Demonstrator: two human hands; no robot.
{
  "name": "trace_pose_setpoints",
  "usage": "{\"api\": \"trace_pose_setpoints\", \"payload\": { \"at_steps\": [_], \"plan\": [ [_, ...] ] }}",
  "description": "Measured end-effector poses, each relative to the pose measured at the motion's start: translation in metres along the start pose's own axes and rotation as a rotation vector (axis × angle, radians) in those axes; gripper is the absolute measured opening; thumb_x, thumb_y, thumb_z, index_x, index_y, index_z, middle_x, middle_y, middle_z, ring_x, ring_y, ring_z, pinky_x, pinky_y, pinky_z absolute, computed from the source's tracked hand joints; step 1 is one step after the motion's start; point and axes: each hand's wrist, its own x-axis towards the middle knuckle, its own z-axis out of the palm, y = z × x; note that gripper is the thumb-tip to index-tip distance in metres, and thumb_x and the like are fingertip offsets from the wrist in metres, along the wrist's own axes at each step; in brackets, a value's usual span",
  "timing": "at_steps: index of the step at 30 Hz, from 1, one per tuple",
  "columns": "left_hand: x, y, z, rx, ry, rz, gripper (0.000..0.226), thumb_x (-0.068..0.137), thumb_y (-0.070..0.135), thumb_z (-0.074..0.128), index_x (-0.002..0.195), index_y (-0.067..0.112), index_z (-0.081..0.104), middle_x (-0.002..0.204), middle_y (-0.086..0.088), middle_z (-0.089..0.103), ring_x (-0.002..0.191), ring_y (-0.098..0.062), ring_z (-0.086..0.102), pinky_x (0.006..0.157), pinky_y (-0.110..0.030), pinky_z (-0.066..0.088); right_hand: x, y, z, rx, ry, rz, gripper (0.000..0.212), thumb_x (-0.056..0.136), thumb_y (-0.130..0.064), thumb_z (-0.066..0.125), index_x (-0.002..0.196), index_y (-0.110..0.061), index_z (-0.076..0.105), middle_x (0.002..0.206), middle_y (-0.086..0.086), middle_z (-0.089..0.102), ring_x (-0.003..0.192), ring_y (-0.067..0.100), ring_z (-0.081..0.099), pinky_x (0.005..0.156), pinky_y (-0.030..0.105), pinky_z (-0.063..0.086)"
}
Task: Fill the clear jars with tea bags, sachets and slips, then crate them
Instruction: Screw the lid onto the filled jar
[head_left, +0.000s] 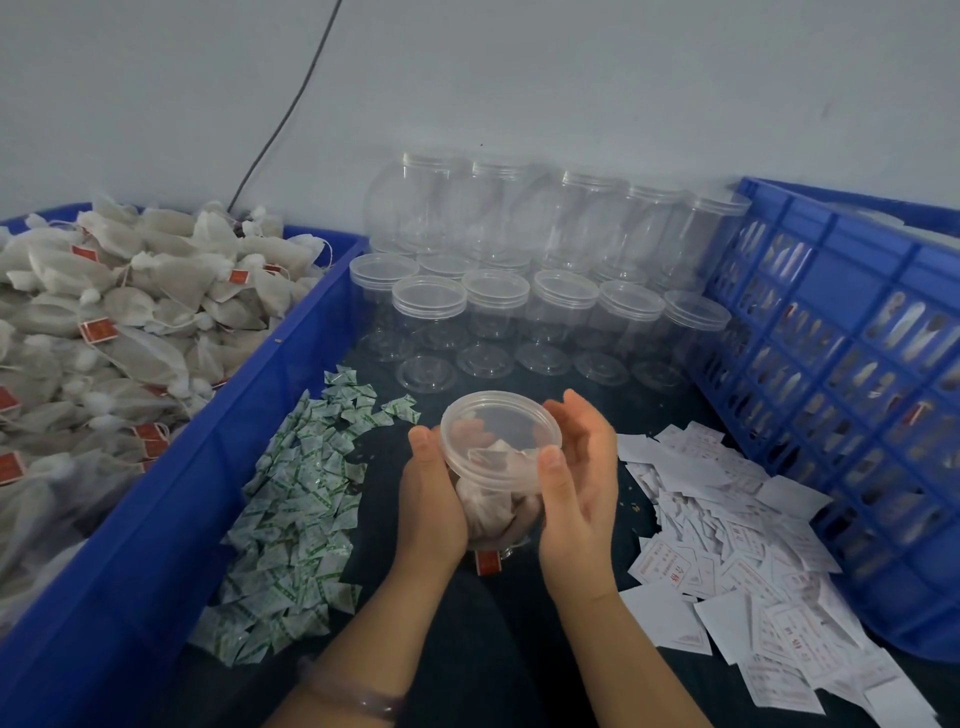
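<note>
– Fingers, left hand (431, 499): how entered?
– Curled round the body of one clear jar (493, 519), thumb up against its near left side just under the rim. The jar is held above the dark table (493, 649), tilted a little toward the camera.

– Right hand (576, 488)?
– Cupped round the clear lid (501, 436), which sits on the jar's mouth. The thumb tip rests on the near rim and the fingers curve round the far right edge. Whether the lid is seated fully, I cannot tell.

– Contents of the jar?
– Several pale tea bags (488, 506) packed inside. One red tag (488, 563) hangs out below the base.

– Stock around it, jar as dial centre?
– At 9 o'clock, one heap of green-and-white sachets (296, 509) on the table.
– At 10 o'clock, one blue bin (156, 519) piled with loose tea bags (104, 322), each with a string and red tag.
– At 12 o'clock, empty jars (519, 312) with lids on, two rows standing, more stacked on their sides behind, against the wall.
– At 4 o'clock, one spread of white slips (737, 545) printed in red.
– At 2 o'clock, one blue lattice crate (831, 364). Shapes show through its holes, too blurred to name.

– Sundries?
– One dark cable (291, 109) down the wall at 11 o'clock. One pale bracelet (363, 699) on the left wrist.
</note>
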Motion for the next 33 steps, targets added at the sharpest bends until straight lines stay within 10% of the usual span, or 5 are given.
{"api": "trace_pose_setpoints", "payload": {
  "at_steps": [8,17,23,33],
  "plan": [
    [-0.002,0.004,-0.001,-0.008,-0.009,0.022,0.072,0.084,0.066,0.012,0.081,0.024,0.071,0.08,0.011,0.075,0.079,0.001,0.069,0.065,-0.006,0.047,0.002,-0.002,-0.005,-0.102,-0.231,0.047,0.07,0.069,-0.031,0.071,0.131,-0.024,0.038,0.123,-0.03,0.058,0.117,-0.006,0.055,0.092,0.011,0.044],
    [-0.002,0.006,-0.005,-0.004,-0.226,0.013,0.073,0.083,0.066,0.011,0.093,0.029,0.073,0.095,-0.001,0.076,0.094,-0.013,0.07,0.076,-0.022,0.053,0.004,-0.006,-0.005,-0.208,-0.203,0.038,0.088,0.056,-0.045,0.081,0.132,-0.03,0.04,0.129,-0.008,0.056,0.12,0.003,0.055,0.097,0.016,0.044],
    [0.001,0.021,-0.023,0.215,-0.672,0.083,0.068,0.063,0.041,0.069,0.125,0.028,0.045,0.119,0.024,0.062,0.116,0.001,0.056,0.091,-0.013,0.044,0.015,-0.014,-0.023,-0.223,-0.227,0.102,0.084,0.054,-0.044,0.082,0.13,-0.035,0.047,0.122,-0.017,0.063,0.118,0.003,0.058,0.093,0.018,0.048],
    [-0.011,0.009,-0.011,0.38,-0.422,0.111,0.084,0.043,0.029,0.083,0.107,0.062,0.04,0.106,0.031,0.061,0.093,0.007,0.064,0.06,-0.01,0.051,0.014,-0.015,-0.018,-0.299,-0.114,0.112,0.068,0.045,-0.051,0.08,0.108,-0.037,0.06,0.112,-0.021,0.065,0.109,0.002,0.062,0.088,0.02,0.05]
  ]
}}
